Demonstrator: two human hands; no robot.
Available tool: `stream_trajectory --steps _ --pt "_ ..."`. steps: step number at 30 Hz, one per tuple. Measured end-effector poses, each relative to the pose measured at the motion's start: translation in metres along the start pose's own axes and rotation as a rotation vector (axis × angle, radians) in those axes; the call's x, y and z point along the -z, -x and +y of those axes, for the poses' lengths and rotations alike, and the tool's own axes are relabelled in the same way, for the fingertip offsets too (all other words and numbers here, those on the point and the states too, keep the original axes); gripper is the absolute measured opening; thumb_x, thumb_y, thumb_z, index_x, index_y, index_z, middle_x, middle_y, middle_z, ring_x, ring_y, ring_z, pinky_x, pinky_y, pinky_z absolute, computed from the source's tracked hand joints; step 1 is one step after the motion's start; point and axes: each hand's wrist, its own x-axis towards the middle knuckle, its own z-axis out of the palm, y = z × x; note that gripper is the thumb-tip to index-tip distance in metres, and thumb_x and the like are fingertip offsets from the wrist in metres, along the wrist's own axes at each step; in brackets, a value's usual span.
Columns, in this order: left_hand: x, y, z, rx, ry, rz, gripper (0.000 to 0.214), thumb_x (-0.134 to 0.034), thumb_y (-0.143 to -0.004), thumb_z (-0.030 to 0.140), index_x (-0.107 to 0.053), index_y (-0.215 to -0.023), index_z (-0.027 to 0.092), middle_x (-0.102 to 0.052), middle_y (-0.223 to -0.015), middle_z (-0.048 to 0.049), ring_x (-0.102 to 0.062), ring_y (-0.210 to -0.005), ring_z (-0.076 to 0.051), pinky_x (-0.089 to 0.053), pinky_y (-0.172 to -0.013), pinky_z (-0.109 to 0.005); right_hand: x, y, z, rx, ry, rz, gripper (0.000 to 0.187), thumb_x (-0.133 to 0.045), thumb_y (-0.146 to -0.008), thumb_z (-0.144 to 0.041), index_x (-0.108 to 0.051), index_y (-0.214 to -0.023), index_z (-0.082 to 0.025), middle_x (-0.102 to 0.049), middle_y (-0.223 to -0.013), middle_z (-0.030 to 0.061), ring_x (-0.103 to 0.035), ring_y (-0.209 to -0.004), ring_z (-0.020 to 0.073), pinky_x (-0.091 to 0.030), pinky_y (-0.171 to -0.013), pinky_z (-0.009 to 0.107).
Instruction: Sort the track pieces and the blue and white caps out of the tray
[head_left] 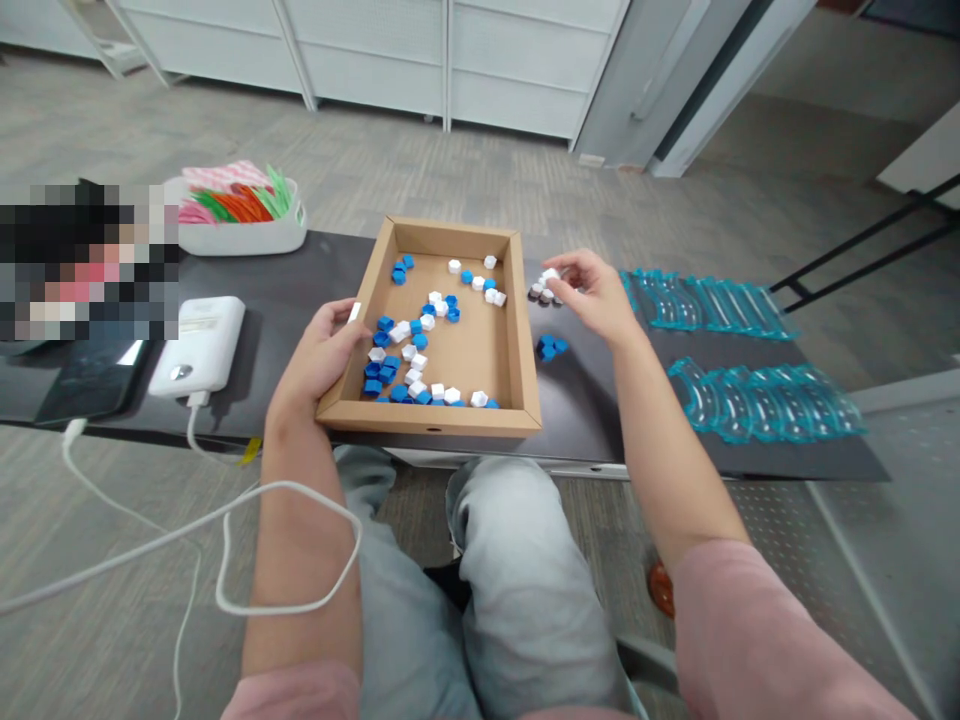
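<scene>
My left hand (322, 350) grips the left wall of a shallow cardboard box (530, 350), its fingertips over the rim. Inside the box lie loose blue hexagonal pieces (373, 386) and white hexagonal pieces (478, 399), mostly gathered along the left and front sides. To the right of the box, my right hand (592, 295) pinches a white hexagonal piece (551, 274) between thumb and fingers, at a small cluster of white pieces (545, 293) on the dark table. Just in front of that cluster sits a small group of blue pieces (550, 347).
Two rows of clear teal plastic packets (765, 402) lie at the right. On the left are a white power bank (199, 345) with a cable, a dark phone (97, 375) and a white basket (244, 236) of colourful strips. A white cable (292, 487) loops across my left forearm.
</scene>
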Motion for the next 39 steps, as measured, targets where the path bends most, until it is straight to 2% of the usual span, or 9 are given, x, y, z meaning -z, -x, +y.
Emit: stream_trajectory --steps 2,5,10,16,22,27,29,33,39 --pt "0.000 0.001 0.001 0.006 -0.004 0.002 0.055 -0.078 -0.070 0.034 -0.074 -0.124 0.025 -0.080 -0.119 -0.0035 -0.074 -0.116 -0.030 -0.060 -0.108 -0.041 0.012 0.004 0.025 -0.071 0.094 0.059 0.033 -0.087 -0.092 -0.048 -0.084 -0.115 -0.026 -0.074 -0.104 0.0054 -0.065 -0.082 0.0225 -0.060 -0.084 0.041" --pt "0.000 0.002 0.005 0.018 0.002 0.015 0.050 -0.078 -0.070 0.032 -0.073 -0.120 0.026 -0.080 -0.114 -0.0035 -0.073 -0.115 -0.030 -0.059 -0.103 -0.040 0.017 0.012 0.045 -0.145 0.146 -0.005 0.032 -0.087 -0.083 -0.037 -0.082 -0.112 -0.024 -0.076 -0.103 0.0060 -0.067 -0.082 0.0232 -0.062 -0.086 0.043" --pt "-0.001 0.007 0.014 0.069 0.017 0.021 0.044 -0.078 -0.075 0.025 -0.072 -0.119 0.023 -0.079 -0.110 -0.0037 -0.071 -0.112 -0.029 -0.055 -0.100 -0.041 0.006 0.015 0.047 -0.203 0.163 -0.093 0.028 -0.084 -0.076 -0.030 -0.075 -0.102 -0.025 -0.076 -0.098 0.0043 -0.070 -0.082 0.0241 -0.064 -0.086 0.042" --pt "-0.001 0.008 0.012 0.079 0.026 0.019 0.040 -0.077 -0.079 0.023 -0.071 -0.119 0.022 -0.078 -0.109 -0.0011 -0.070 -0.109 -0.026 -0.053 -0.099 -0.039 0.004 0.013 0.048 -0.201 0.182 -0.079 0.029 -0.083 -0.075 -0.023 -0.072 -0.102 -0.024 -0.073 -0.118 0.0080 -0.069 -0.081 0.0216 -0.062 -0.083 0.042" --pt "0.000 0.005 0.007 0.039 0.005 0.012 0.048 -0.079 -0.072 0.033 -0.071 -0.118 0.024 -0.080 -0.110 -0.0021 -0.073 -0.111 -0.027 -0.057 -0.099 -0.038 0.001 0.012 0.033 -0.133 0.213 -0.017 0.019 -0.080 -0.086 -0.023 -0.072 -0.103 -0.024 -0.072 -0.114 0.0077 -0.064 -0.081 0.0224 -0.058 -0.087 0.043" --pt "-0.001 0.003 0.005 0.020 0.014 -0.002 0.052 -0.079 -0.067 0.038 -0.070 -0.117 0.026 -0.081 -0.113 -0.0034 -0.074 -0.113 -0.029 -0.060 -0.099 -0.038 -0.021 0.007 -0.008 0.032 0.155 0.011 0.010 -0.069 -0.104 -0.033 -0.075 -0.109 -0.027 -0.077 -0.108 0.0068 -0.065 -0.089 0.0257 -0.054 -0.089 0.041" --pt "-0.001 0.003 0.003 0.008 0.019 -0.003 0.052 -0.079 -0.068 0.038 -0.070 -0.117 0.026 -0.081 -0.114 -0.0040 -0.074 -0.113 -0.029 -0.060 -0.100 -0.039 -0.036 -0.002 -0.031 0.116 0.186 -0.085 0.013 -0.068 -0.107 -0.035 -0.077 -0.112 -0.026 -0.078 -0.109 0.0075 -0.068 -0.095 0.0270 -0.051 -0.094 0.042" --pt "-0.001 0.002 0.000 -0.001 0.024 -0.005 0.052 -0.077 -0.068 0.038 -0.070 -0.118 0.026 -0.080 -0.115 -0.0037 -0.074 -0.110 -0.028 -0.060 -0.100 -0.039 -0.071 -0.029 -0.069 0.198 0.386 -0.415 0.021 -0.075 -0.106 -0.038 -0.081 -0.119 -0.023 -0.082 -0.119 0.0106 -0.073 -0.111 0.0319 -0.046 -0.106 0.044" --pt "-0.002 0.003 0.000 -0.007 0.033 -0.016 0.051 -0.077 -0.069 0.037 -0.070 -0.119 0.026 -0.080 -0.116 -0.0040 -0.074 -0.112 -0.028 -0.060 -0.099 -0.038 -0.110 -0.051 -0.080 0.193 0.622 -0.659 0.009 -0.077 -0.102 -0.030 -0.080 -0.099 -0.022 -0.085 -0.114 0.0125 -0.075 -0.113 0.0336 -0.046 -0.104 0.045"
